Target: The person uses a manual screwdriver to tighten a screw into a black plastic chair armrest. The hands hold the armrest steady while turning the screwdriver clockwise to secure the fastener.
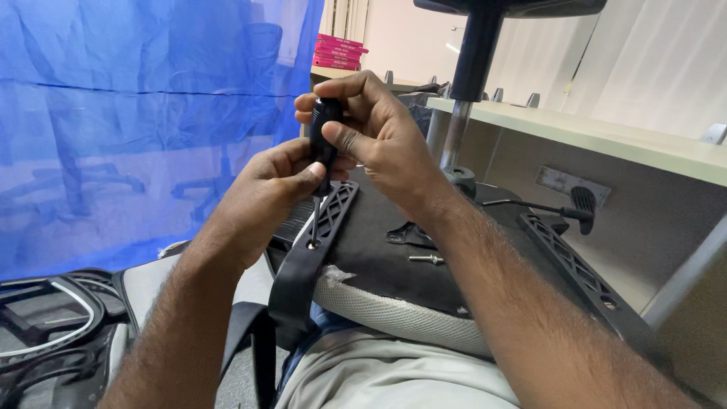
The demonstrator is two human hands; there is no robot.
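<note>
An upturned office chair seat [394,250] lies across my lap, its black underside facing up. My right hand [379,129] grips the top of a black screwdriver handle [324,125]. My left hand [276,185] pinches the lower part of the handle and shaft. The shaft tip stands in a screw [312,244] at the end of a black armrest bracket [322,227] on the seat's left side. A loose silver bolt [426,259] lies on the seat underside.
The chair's gas column [469,83] rises behind my hands. A lever with a black paddle [581,208] sticks out to the right, above a second bracket [568,261]. A pale desk [606,136] stands at right, a blue plastic curtain [136,113] at left, chair parts [53,326] lower left.
</note>
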